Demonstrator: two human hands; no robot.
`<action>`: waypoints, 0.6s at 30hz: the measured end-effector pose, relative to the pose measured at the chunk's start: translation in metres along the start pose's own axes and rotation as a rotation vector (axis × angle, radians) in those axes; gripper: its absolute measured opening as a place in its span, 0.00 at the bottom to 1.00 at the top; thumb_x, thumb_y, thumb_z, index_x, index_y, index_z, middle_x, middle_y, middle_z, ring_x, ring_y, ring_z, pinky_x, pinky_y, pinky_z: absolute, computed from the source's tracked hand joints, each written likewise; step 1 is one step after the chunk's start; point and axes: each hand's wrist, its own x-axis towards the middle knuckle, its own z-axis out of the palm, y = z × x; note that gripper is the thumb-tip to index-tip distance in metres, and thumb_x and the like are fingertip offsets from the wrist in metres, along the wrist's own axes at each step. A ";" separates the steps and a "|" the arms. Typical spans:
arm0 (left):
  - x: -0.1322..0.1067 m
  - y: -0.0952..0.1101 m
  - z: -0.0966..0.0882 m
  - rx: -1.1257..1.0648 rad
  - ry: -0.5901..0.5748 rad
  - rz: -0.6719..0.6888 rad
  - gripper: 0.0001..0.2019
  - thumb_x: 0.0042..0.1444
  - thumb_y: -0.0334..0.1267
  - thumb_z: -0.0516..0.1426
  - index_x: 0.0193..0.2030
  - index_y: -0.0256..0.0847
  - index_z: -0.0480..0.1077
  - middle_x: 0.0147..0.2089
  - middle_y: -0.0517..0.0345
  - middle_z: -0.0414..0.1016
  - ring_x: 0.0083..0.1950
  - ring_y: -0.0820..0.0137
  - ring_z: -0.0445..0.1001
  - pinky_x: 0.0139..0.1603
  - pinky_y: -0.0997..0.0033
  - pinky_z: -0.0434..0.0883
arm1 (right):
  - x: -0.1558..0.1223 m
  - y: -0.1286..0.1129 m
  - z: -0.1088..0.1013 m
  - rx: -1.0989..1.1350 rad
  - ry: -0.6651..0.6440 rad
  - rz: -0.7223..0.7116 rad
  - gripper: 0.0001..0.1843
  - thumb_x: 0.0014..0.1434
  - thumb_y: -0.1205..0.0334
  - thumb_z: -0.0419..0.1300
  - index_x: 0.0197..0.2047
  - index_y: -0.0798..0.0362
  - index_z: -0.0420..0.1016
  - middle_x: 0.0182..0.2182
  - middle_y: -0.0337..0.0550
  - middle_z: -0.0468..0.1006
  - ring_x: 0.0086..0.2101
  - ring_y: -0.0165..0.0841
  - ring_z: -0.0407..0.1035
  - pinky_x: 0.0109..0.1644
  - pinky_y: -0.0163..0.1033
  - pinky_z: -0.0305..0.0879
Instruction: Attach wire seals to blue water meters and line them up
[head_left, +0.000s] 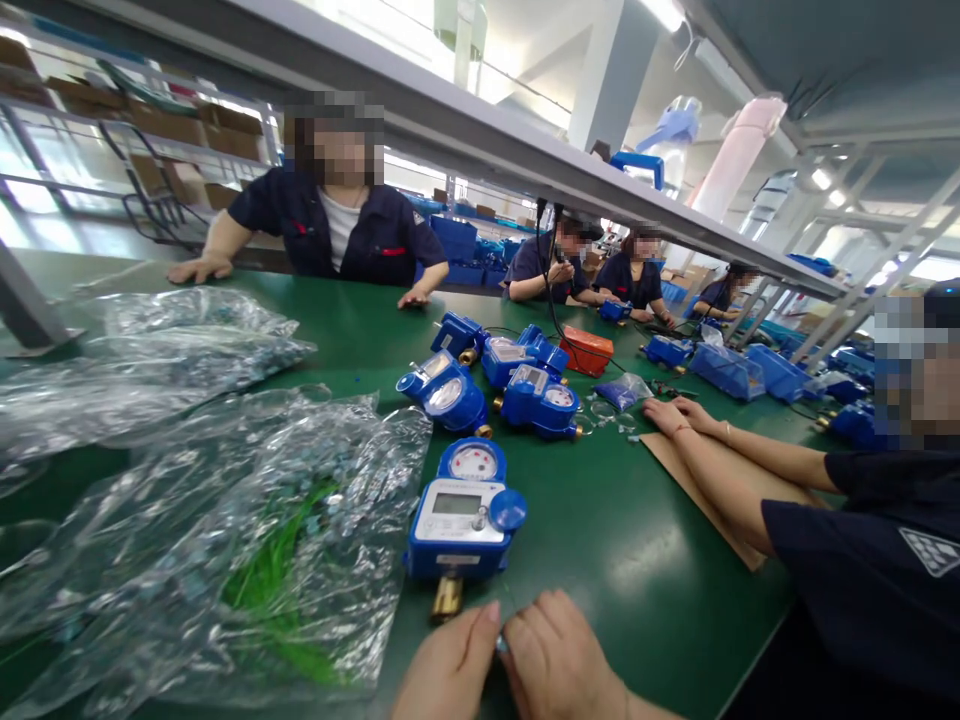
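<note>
My left hand [451, 662] and my right hand [561, 652] meet at the near table edge, fingers closed in a pinch. Between their fingertips shows a small light-blue piece [501, 645], mostly hidden; its exact kind I cannot make out. A faint thin thread seems to rise from it toward the meter. Just beyond stands a blue water meter [459, 530] with a grey display, a round dial, a raised blue cap and a brass pipe end [448, 598] facing me. Left of my hands, a clear plastic bag [375, 620] holds green strands [281, 585] and small light-blue bits.
Several more blue meters [450, 400] stand behind. An orange-red box [586, 350] and a small purple bag [624, 390] lie farther back. At right, a co-worker's forearms [720, 480] rest over brown cardboard [697, 495]. A metal shelf beam [480, 110] crosses overhead; other people sit opposite.
</note>
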 end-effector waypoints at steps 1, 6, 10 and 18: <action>-0.001 0.002 0.000 0.005 0.005 0.006 0.20 0.60 0.48 0.42 0.28 0.40 0.67 0.30 0.55 0.74 0.33 0.66 0.70 0.36 0.72 0.64 | 0.000 0.000 -0.002 0.110 -0.051 0.069 0.13 0.62 0.69 0.41 0.33 0.55 0.64 0.23 0.43 0.69 0.24 0.34 0.63 0.31 0.39 0.58; -0.005 0.008 0.001 0.080 0.001 0.023 0.21 0.62 0.46 0.40 0.25 0.41 0.65 0.26 0.58 0.71 0.28 0.68 0.68 0.32 0.72 0.61 | -0.008 -0.005 -0.003 0.807 -0.453 0.655 0.19 0.67 0.60 0.35 0.30 0.53 0.60 0.17 0.34 0.61 0.18 0.27 0.57 0.22 0.30 0.56; -0.003 0.008 0.002 0.070 -0.010 -0.002 0.21 0.61 0.47 0.41 0.23 0.40 0.63 0.25 0.58 0.70 0.28 0.68 0.66 0.32 0.71 0.60 | -0.016 -0.006 -0.008 0.383 -0.316 0.376 0.15 0.64 0.63 0.41 0.35 0.56 0.66 0.27 0.46 0.70 0.30 0.35 0.64 0.35 0.41 0.62; -0.004 0.013 0.005 0.020 -0.016 -0.026 0.21 0.60 0.48 0.40 0.21 0.41 0.60 0.24 0.58 0.68 0.28 0.68 0.65 0.31 0.71 0.61 | -0.013 0.011 -0.004 0.737 -0.422 0.421 0.19 0.63 0.57 0.43 0.26 0.54 0.66 0.19 0.40 0.65 0.22 0.31 0.60 0.30 0.37 0.59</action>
